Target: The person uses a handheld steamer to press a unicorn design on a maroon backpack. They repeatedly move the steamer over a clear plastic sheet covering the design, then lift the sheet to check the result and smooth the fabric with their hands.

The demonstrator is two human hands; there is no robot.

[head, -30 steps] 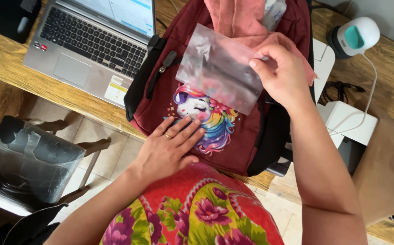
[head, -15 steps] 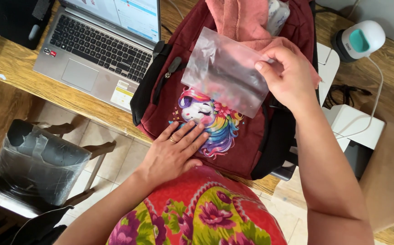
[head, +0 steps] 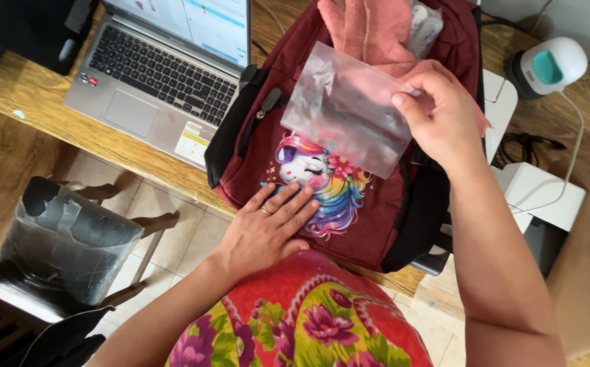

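A dark red backpack (head: pixel 376 211) with a rainbow unicorn print (head: pixel 318 180) lies on the wooden desk (head: pixel 43 112). My left hand (head: pixel 267 228) rests flat on its lower front, fingers spread, touching the print. My right hand (head: pixel 444 115) pinches the right edge of a clear plastic bag (head: pixel 346 109) and holds it just above the backpack. A pink cloth (head: pixel 369 30) lies at the backpack's top, beside another small plastic-wrapped item (head: pixel 424 24).
An open grey laptop (head: pixel 159 75) sits left of the backpack. A white and teal device (head: pixel 550 64) with a cord stands at the right, with white boxes (head: pixel 536 194) below it. A chair wrapped in dark plastic (head: pixel 63 238) stands at the lower left on the tiled floor.
The clear bag and my right hand have dropped slightly lower over the backpack. My left hand stays on the unicorn print.
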